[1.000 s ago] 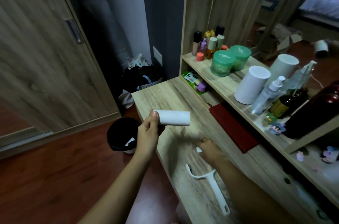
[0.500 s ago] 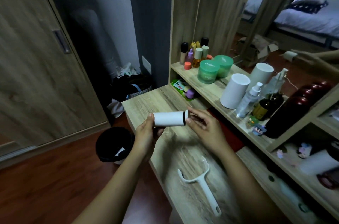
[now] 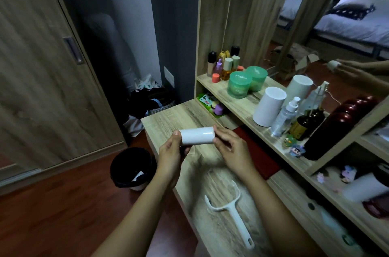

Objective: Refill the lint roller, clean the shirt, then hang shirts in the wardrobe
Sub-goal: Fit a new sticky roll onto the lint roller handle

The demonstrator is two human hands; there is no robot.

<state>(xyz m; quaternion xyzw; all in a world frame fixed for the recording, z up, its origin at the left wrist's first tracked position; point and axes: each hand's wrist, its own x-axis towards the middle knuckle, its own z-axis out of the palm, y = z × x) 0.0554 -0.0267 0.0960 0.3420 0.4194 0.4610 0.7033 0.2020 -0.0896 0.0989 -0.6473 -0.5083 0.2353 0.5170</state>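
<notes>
Roll: the white roll is up over the worktop, sideways between my hands.
Feel: I think it is light and stiff, maybe sticky outside, so the ends are best to hold.
Left grip: my left hand wraps round its left end.
Right grip: my right hand pinches its right end.
Handle: the empty handle lies on the worktop, apart from the roll.
Changed: a second ago my right hand was down by the handle; now it is on the roll.
</notes>
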